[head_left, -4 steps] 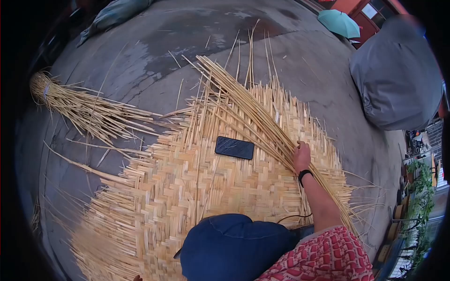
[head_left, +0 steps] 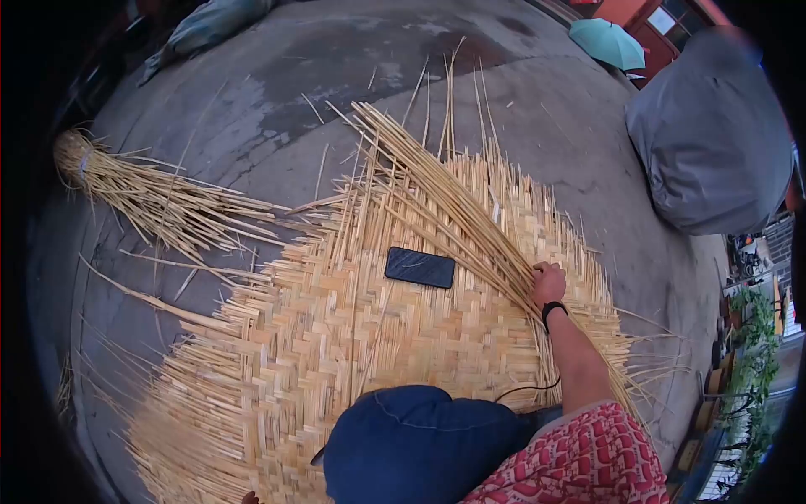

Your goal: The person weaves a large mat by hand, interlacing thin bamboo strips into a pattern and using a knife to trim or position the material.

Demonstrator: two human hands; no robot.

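A loose bunch of long reed stalks (head_left: 457,202) lies slantwise over a woven reed mat (head_left: 311,344). My right hand (head_left: 549,284), with a black band at the wrist, has its fingers curled round some stalks at the bunch's lower right; how many is hidden. A black phone (head_left: 419,266) lies flat on the mat, left of the bunch. Only a sliver of my left hand (head_left: 250,498) shows at the bottom edge, over the mat, its fingers mostly out of frame. My knee in dark blue cloth (head_left: 420,445) covers the mat's near part.
A tied bundle of reeds (head_left: 159,185) rests on the concrete floor (head_left: 571,126) to the left. Loose stalks stick out past the mat's edges. At the right stands a grey covered object (head_left: 705,143), with a teal umbrella (head_left: 608,44) behind it and plants (head_left: 747,353) further down.
My right hand has shifted slightly down and to the right, and its fingers look more curled. The bunch's far ends have moved very little. The phone and mat stay put.
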